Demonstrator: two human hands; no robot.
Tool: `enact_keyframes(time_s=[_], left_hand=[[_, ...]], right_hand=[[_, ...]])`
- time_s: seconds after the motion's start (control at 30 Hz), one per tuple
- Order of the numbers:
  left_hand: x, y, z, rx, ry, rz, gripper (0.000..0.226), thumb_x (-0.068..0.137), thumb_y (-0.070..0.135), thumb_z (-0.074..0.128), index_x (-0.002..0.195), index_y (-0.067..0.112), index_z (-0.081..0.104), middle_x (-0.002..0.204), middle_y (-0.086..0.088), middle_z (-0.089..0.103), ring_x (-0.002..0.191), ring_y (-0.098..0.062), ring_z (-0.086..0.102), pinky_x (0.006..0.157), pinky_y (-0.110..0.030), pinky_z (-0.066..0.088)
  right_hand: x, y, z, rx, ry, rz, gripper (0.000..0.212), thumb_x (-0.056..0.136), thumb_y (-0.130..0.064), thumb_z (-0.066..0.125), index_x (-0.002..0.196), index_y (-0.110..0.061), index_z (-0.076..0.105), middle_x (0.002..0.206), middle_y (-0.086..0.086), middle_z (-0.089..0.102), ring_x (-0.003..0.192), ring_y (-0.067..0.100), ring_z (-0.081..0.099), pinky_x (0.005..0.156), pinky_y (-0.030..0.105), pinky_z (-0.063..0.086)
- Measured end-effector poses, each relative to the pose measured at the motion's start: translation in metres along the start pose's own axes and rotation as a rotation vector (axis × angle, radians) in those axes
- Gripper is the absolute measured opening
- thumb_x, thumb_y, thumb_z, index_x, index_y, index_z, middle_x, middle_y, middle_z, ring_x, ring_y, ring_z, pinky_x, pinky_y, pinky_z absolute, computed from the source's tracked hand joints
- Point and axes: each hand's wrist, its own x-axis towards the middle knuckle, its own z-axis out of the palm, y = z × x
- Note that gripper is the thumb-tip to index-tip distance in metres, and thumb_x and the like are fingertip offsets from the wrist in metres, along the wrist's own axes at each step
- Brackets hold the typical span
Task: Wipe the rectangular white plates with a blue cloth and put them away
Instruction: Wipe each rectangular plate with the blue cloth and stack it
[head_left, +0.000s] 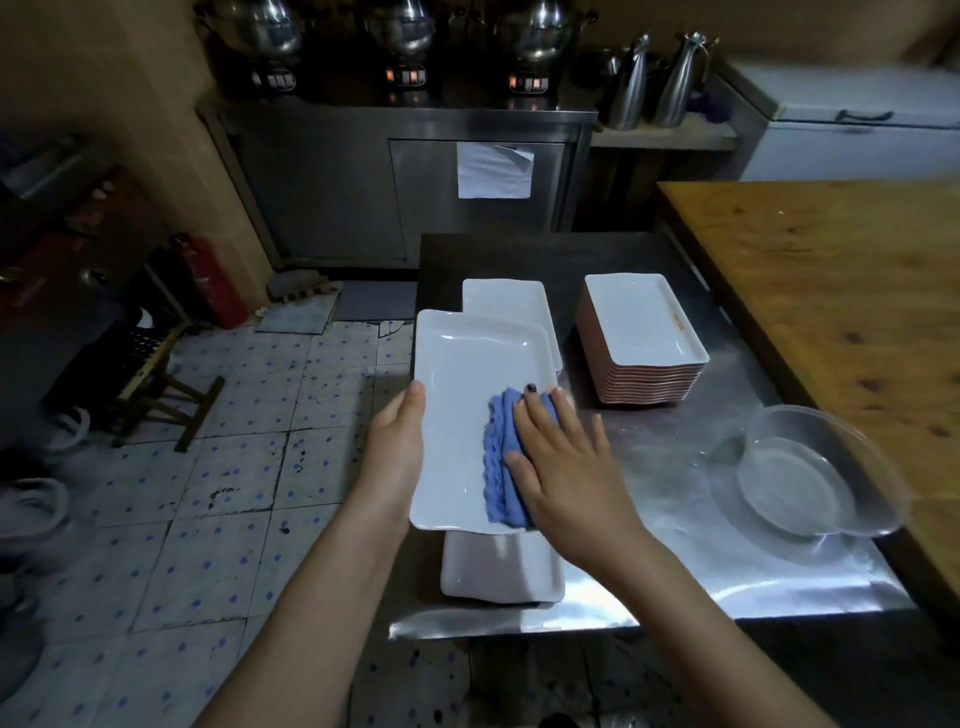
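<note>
My left hand (400, 441) grips the left edge of a rectangular white plate (462, 384), held above the steel table. My right hand (561, 452) presses a folded blue cloth (501, 457) flat onto the plate's lower right part, fingers straight. Under the held plate lies another white plate (498, 571) near the table's front edge. A further white plate (506, 299) shows behind it. A tall stack of white plates (644, 322) with reddish undersides stands to the right.
The steel table (675, 519) carries a clear plastic bowl (810, 473) at the right. A wooden table (831, 270) adjoins it on the right. A steel cabinet (405, 176) with pots stands behind. A stool (150, 384) and a red extinguisher (208, 280) are on the tiled floor at left.
</note>
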Motion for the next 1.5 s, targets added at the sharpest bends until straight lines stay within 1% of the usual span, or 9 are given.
enact_keyframes(time_s=[0.2, 0.33, 0.4, 0.5, 0.73, 0.83, 1.0, 1.27, 1.5], left_hand=[[-0.008, -0.015, 0.015, -0.004, 0.016, 0.013, 0.028, 0.099, 0.035, 0.037, 0.108, 0.021, 0.059, 0.082, 0.009, 0.066, 0.068, -0.005, 0.064, 0.048, -0.017, 0.049], [-0.011, -0.024, 0.023, -0.011, 0.036, 0.000, 0.026, 0.099, 0.037, 0.038, 0.092, 0.027, 0.061, 0.084, 0.009, 0.067, 0.076, -0.009, 0.065, 0.063, -0.024, 0.051], [-0.012, -0.029, 0.025, -0.017, 0.055, -0.010, 0.026, 0.099, 0.036, 0.038, 0.091, 0.026, 0.060, 0.085, 0.008, 0.067, 0.079, -0.011, 0.065, 0.067, -0.025, 0.052], [-0.015, -0.036, 0.024, -0.018, 0.088, -0.027, 0.026, 0.099, 0.036, 0.037, 0.097, 0.024, 0.060, 0.084, 0.008, 0.066, 0.075, -0.009, 0.064, 0.057, -0.023, 0.049], [-0.022, -0.052, 0.021, -0.016, 0.101, -0.086, 0.031, 0.099, 0.042, 0.036, 0.112, 0.024, 0.058, 0.095, 0.006, 0.067, 0.077, -0.007, 0.063, 0.050, -0.020, 0.046], [-0.021, -0.059, 0.015, 0.023, 0.063, -0.084, 0.022, 0.096, 0.046, 0.038, 0.090, 0.035, 0.056, 0.081, 0.015, 0.065, 0.071, -0.003, 0.063, 0.049, -0.020, 0.046], [-0.008, -0.081, 0.009, 0.149, 0.043, -0.087, 0.021, 0.097, 0.040, 0.043, 0.103, 0.024, 0.054, 0.087, 0.006, 0.064, 0.074, -0.012, 0.063, 0.051, -0.023, 0.045], [0.023, -0.118, 0.000, 0.323, -0.014, -0.086, 0.022, 0.095, 0.040, 0.043, 0.083, 0.026, 0.055, 0.088, -0.002, 0.065, 0.077, -0.020, 0.061, 0.067, -0.030, 0.047], [0.050, -0.134, 0.003, 0.437, -0.013, -0.026, 0.022, 0.094, 0.035, 0.048, 0.086, 0.019, 0.061, 0.083, -0.002, 0.065, 0.076, -0.018, 0.059, 0.065, -0.027, 0.043]], right_hand=[[0.022, 0.018, -0.011, 0.093, 0.126, 0.155, 0.057, 0.100, -0.043, 0.029, 0.151, -0.025, 0.011, 0.159, 0.003, -0.006, 0.145, 0.023, 0.004, 0.118, 0.043, 0.010], [0.009, 0.024, -0.002, 0.349, 0.183, 0.279, 0.061, 0.098, -0.040, 0.042, 0.150, -0.024, 0.016, 0.138, 0.007, 0.045, 0.106, 0.020, 0.052, 0.080, 0.029, 0.046], [-0.003, 0.026, 0.002, 0.404, 0.236, 0.290, 0.060, 0.097, -0.035, 0.048, 0.150, -0.027, 0.021, 0.100, -0.004, 0.059, 0.072, 0.004, 0.048, 0.056, 0.011, 0.035], [-0.017, 0.028, 0.006, 0.491, 0.278, 0.275, 0.059, 0.094, -0.025, 0.056, 0.147, -0.027, 0.029, 0.083, -0.010, 0.051, 0.060, -0.008, 0.041, 0.056, 0.001, 0.035], [-0.019, 0.037, -0.005, 0.761, 0.287, 0.438, 0.049, 0.088, -0.023, 0.065, 0.134, -0.026, 0.050, 0.119, -0.002, 0.063, 0.086, 0.005, 0.050, 0.069, 0.009, 0.040], [-0.015, 0.046, -0.010, 0.932, 0.300, 0.477, 0.038, 0.087, -0.022, 0.066, 0.124, -0.027, 0.059, 0.113, -0.010, 0.061, 0.084, -0.002, 0.054, 0.064, 0.005, 0.041], [-0.007, 0.059, -0.005, 1.278, 0.245, 0.624, 0.043, 0.083, -0.012, 0.071, 0.122, -0.020, 0.054, 0.086, -0.012, 0.065, 0.060, -0.007, 0.064, 0.046, 0.010, 0.045], [-0.009, 0.067, 0.025, 1.343, 0.155, 0.734, 0.032, 0.081, -0.011, 0.071, 0.111, -0.013, 0.059, 0.104, 0.007, 0.068, 0.089, 0.023, 0.065, 0.077, 0.035, 0.053], [-0.007, 0.067, 0.042, 1.356, 0.122, 0.788, 0.035, 0.082, -0.013, 0.071, 0.114, -0.015, 0.058, 0.100, 0.005, 0.065, 0.083, 0.020, 0.064, 0.064, 0.029, 0.051]])
